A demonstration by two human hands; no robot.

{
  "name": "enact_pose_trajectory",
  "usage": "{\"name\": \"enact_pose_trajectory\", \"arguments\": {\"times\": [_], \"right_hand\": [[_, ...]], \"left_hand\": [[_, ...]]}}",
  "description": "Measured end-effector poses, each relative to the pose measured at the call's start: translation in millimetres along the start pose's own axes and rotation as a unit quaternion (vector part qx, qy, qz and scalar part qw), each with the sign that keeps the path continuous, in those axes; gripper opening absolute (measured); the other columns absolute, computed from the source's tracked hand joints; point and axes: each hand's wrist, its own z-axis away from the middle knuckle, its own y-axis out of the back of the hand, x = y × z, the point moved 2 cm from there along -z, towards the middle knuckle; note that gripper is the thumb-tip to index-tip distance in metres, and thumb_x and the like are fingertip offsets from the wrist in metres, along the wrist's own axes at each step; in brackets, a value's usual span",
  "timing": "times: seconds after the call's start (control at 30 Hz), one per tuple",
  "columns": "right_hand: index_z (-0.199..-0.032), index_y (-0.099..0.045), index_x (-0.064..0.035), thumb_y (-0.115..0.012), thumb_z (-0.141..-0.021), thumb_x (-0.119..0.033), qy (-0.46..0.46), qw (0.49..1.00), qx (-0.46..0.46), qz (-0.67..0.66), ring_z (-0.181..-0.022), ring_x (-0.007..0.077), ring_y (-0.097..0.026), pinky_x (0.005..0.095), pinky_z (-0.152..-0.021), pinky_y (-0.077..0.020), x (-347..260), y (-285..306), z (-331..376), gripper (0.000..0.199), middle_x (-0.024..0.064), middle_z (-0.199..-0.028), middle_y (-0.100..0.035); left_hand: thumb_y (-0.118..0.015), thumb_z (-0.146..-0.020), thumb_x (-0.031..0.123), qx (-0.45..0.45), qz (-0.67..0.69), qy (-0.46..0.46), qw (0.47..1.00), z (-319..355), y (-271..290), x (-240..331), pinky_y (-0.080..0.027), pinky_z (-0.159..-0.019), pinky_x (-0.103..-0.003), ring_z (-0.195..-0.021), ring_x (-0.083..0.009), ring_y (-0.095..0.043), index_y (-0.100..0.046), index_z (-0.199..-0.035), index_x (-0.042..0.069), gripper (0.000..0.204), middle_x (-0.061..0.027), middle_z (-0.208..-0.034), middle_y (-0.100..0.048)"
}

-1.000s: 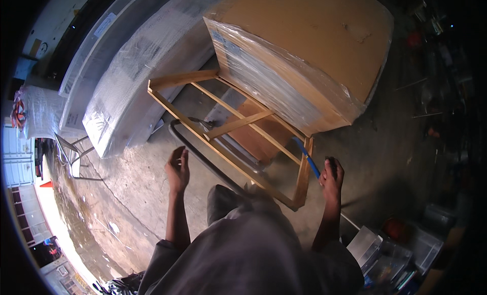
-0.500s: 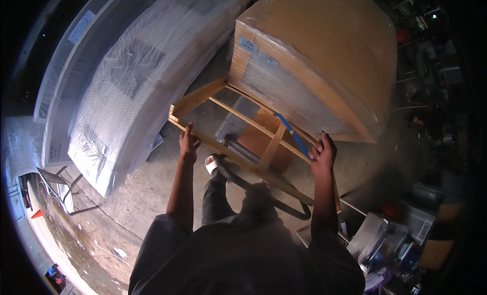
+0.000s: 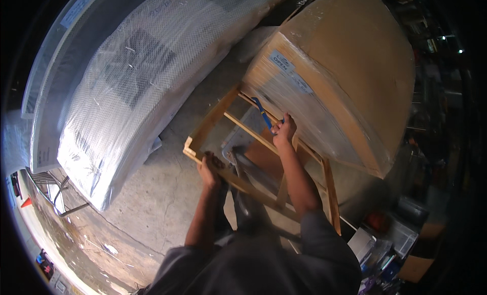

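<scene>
1. Gripping the blue tool (image 3: 263, 113), the right hand (image 3: 285, 130) is out over the far side of the wooden frame (image 3: 214, 118), fingers curled shut around the handle!
2. Look at that tool: slim, blue, a yellow band partway along, its free end up by the frame's far rail. Whether it touches the wood, I cannot tell from here.
3. Over to the left hand (image 3: 209, 172), and it has the frame's near rail, fingers closed on the wood just beside the pale left corner.
4. And the frame itself? Right in front of the person, tilted across the view, with a thin slat (image 3: 249, 132) running lengthwise inside it and the right forearm crossing above.
5. Through its openings, a flat brown panel (image 3: 258, 155) shows below, near the far side.
6. Right behind, what a bulk: a big cardboard box (image 3: 350, 82) in clear film, near the frame's far rail, a pale label (image 3: 289, 70) on its side.
7. On the left flank, a long slab in bubble wrap (image 3: 127, 82) shines over the concrete floor (image 3: 157, 183), a small metal stand (image 3: 63, 193) near its lower end.
8. Lower right, clear plastic bins (image 3: 362, 241) crowd together in the shade.
</scene>
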Motion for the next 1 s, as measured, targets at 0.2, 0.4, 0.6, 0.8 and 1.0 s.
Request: {"name": "enact_pose_trajectory", "arguments": {"times": [0.2, 0.4, 0.6, 0.8, 1.0], "right_hand": [[-0.095, -0.048, -0.0094, -0.057, -0.1, -0.025, 0.011, 1.0, 0.007, 0.011, -0.044, 0.0137, -0.029, 0.0344, -0.046, -0.0294, 31.6, -33.5, -39.0, 0.019, 0.0001, -0.058, -0.032], [-0.088, -0.045, -0.0117, -0.056, -0.1, -0.027, -0.045, 0.997, 0.054, -0.015, -0.044, 0.0132, -0.027, 0.0339, -0.046, -0.0283, 38.5, -45.6, -32.9, 0.023, 0.0, -0.057, -0.033], [-0.092, -0.049, -0.0121, -0.053, -0.101, -0.029, -0.021, 0.997, 0.075, -0.021, -0.044, 0.0132, -0.026, 0.0344, -0.047, -0.0288, 57.1, -55.3, -23.1, 0.02, -0.0007, -0.057, -0.032], [-0.088, -0.057, -0.0072, -0.067, -0.095, -0.033, 0.196, 0.908, -0.072, 0.363, -0.046, 0.0168, -0.04, 0.0377, -0.049, -0.0365, 40.0, -68.3, -24.2, 0.028, 0.0023, -0.056, -0.042], [-0.086, -0.067, -0.0009, -0.077, -0.084, -0.04, 0.345, 0.67, -0.24, 0.612, -0.058, 0.0345, -0.06, 0.0413, -0.058, -0.0481, -17.9, -93.2, -8.1, 0.04, 0.0178, -0.068, -0.062]], "left_hand": [[-0.052, -0.09, 0.013, 0.012, 0.038, -0.019, 0.999, -3.5, -0.2, -6.3, -0.045, -0.047, -0.033, -0.051, -0.0171, -0.048, -0.051, -0.096, 0.004, 0.011, -0.0045, -0.066, -0.046], [-0.05, -0.089, 0.011, 0.038, 0.053, -0.002, 0.998, 5.2, -4.0, 1.2, -0.045, -0.052, -0.032, -0.056, -0.0164, -0.05, -0.051, -0.098, 0.004, 0.012, -0.0051, -0.069, -0.047], [-0.051, -0.088, 0.01, 0.014, 0.017, -0.008, 1.0, 11.1, -10.0, 13.4, -0.047, -0.055, -0.033, -0.058, -0.0167, -0.051, -0.052, -0.099, 0.002, 0.013, -0.0056, -0.071, -0.05], [-0.052, -0.088, 0.009, -0.045, -0.006, -0.04, 0.998, 6.9, -4.7, 13.6, -0.048, -0.054, -0.033, -0.058, -0.0173, -0.054, -0.052, -0.099, 0.001, 0.015, -0.0065, -0.069, -0.051], [-0.053, -0.087, 0.007, -0.037, 0.028, -0.003, 0.999, 3.9, 1.4, 6.3, -0.048, -0.054, -0.033, -0.058, -0.0172, -0.055, -0.053, -0.101, 0.0, 0.016, -0.0063, -0.07, -0.052]]}}
